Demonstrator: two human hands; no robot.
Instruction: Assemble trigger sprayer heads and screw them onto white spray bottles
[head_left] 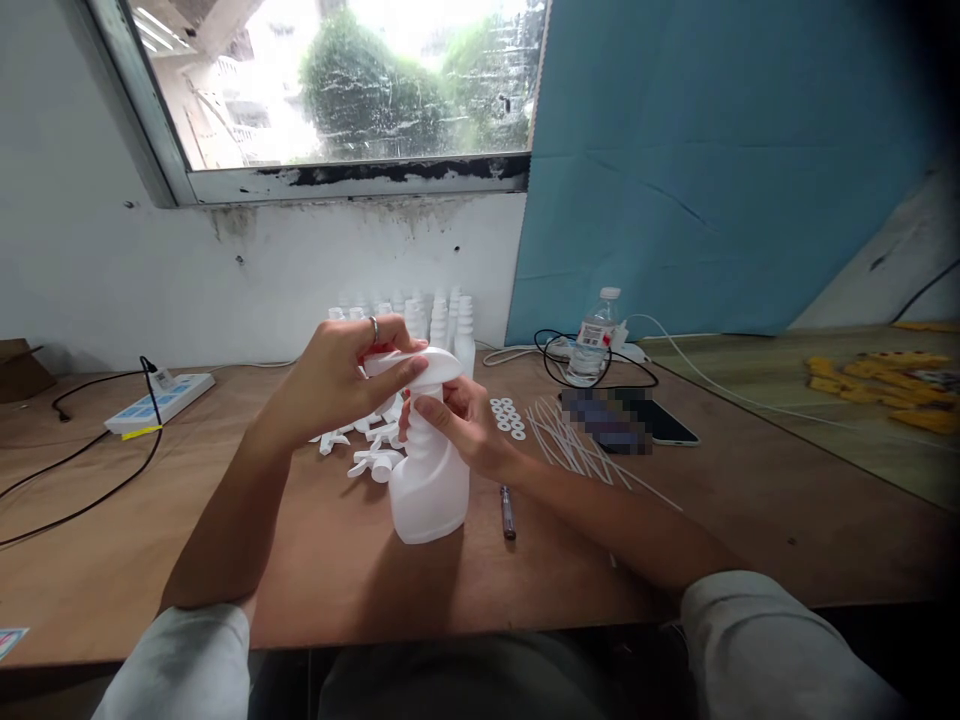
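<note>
A white plastic spray bottle (429, 490) stands upright on the brown table in front of me. On its neck sits a white trigger spray head (439, 368), and my left hand (364, 365) is closed round that head, with a ring on one finger. My right hand (469, 425) wraps the bottle's neck just below. Left of the bottle lie several loose white spray heads (375, 460). Behind my hands stands a group of white bottles (465, 325), partly hidden by them.
Small white rings (508, 418), thin white tubes (574, 445) and a small screwdriver-like tool (508, 512) lie to the right. Farther over are a water bottle (594, 340), cables and a phone (671, 418). A power strip (161, 402) with black cords lies left.
</note>
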